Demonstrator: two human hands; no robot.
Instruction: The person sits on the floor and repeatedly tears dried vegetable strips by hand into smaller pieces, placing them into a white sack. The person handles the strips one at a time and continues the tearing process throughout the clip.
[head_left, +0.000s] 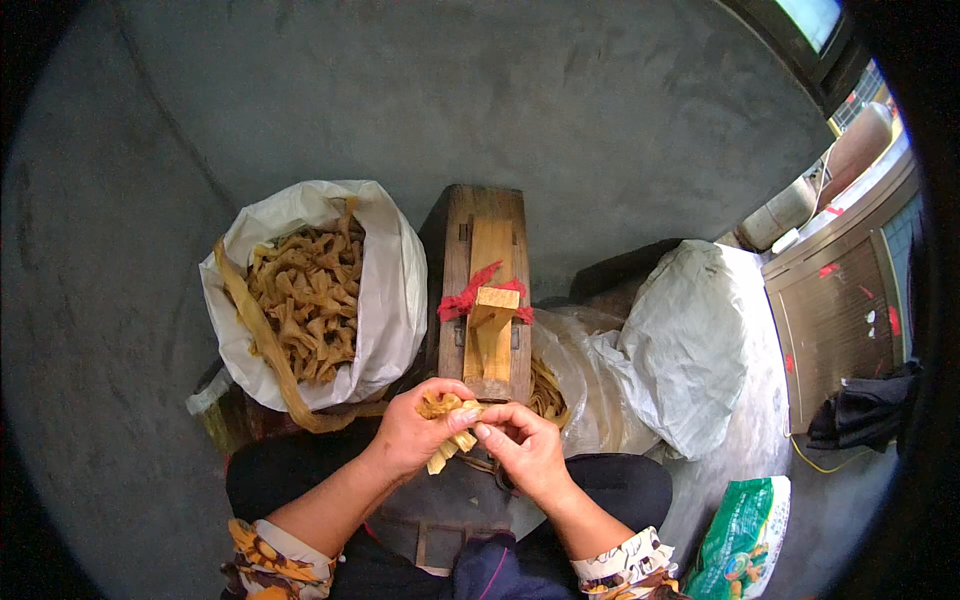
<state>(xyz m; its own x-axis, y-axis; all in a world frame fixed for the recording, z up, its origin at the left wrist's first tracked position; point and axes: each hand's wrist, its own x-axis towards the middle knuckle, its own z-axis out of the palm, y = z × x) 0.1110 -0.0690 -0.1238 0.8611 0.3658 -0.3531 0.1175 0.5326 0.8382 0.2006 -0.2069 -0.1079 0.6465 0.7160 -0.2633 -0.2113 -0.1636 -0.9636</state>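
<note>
My left hand (412, 431) holds a small bundle of pleated, yellowish-tan strip material (442, 405) between thumb and fingers, its folded ends fanning out below the thumb. Thumb and bent fingers of my right hand (529, 446) pinch at the bundle's right side, touching the left fingertips. What exactly lies between the right fingertips is hidden. Just beyond both hands is a wooden bench (455, 262) carrying a pale wooden block (497, 300) that stands up from it. A red cloth strip (472, 296) is tied around the bench's pale board.
Left stands a white sack (397, 247) holding many tan bunched pieces (307, 300); a long strip (259, 322) hangs over its rim. Right are coiled strips (547, 394) in clear plastic (592, 375), a whitish sack (686, 345), a green-and-white printed bag (739, 540) and dark cloth (862, 405).
</note>
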